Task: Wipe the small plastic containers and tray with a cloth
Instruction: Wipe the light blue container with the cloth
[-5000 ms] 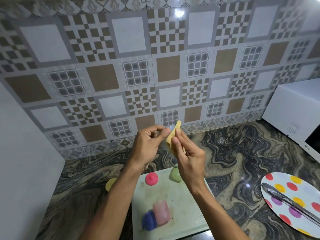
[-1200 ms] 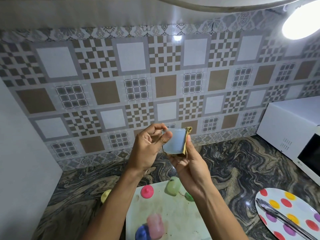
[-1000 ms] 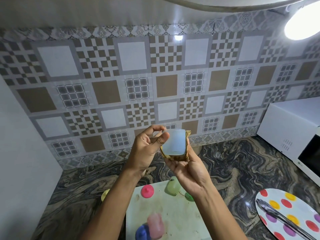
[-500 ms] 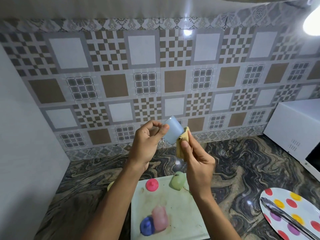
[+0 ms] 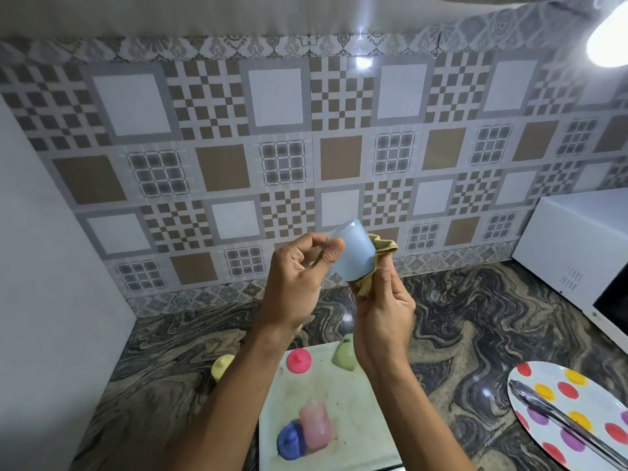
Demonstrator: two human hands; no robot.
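Nearest, on the pale tray [image 5: 356, 402]: a blue domed piece [image 5: 289, 445] and a pink translucent container [image 5: 314, 431] lying on its side, the two touching. Both are blurred; contents cannot be told.

Far end of the tray: a pink knobbed lid [image 5: 298, 361] and a light-green container [image 5: 344, 354] tipped over, partly behind the right wrist. Its inside is not visible.

Just off the tray's left edge, on the marbled countertop [image 5: 475, 317]: a yellow knobbed piece [image 5: 221, 366].

Right, well apart from the tray: a polka-dot plate [image 5: 601, 399] carrying metal tongs [image 5: 560, 423].

Above the tray, both hands are raised. The left hand [image 5: 292, 283] pinches the upper edge of a pale-blue translucent cup [image 5: 351, 253] between thumb and fingers; the cup is tilted. The right hand [image 5: 384, 311] grips a yellow cloth [image 5: 382, 246], bunched against the cup's right side and lower end. The cup wall is cloudy; contents cannot be told.

Behind: white microwave [image 5: 577, 246] at right, patterned tile wall [image 5: 221, 164], a lit bulb [image 5: 608, 45] top right.
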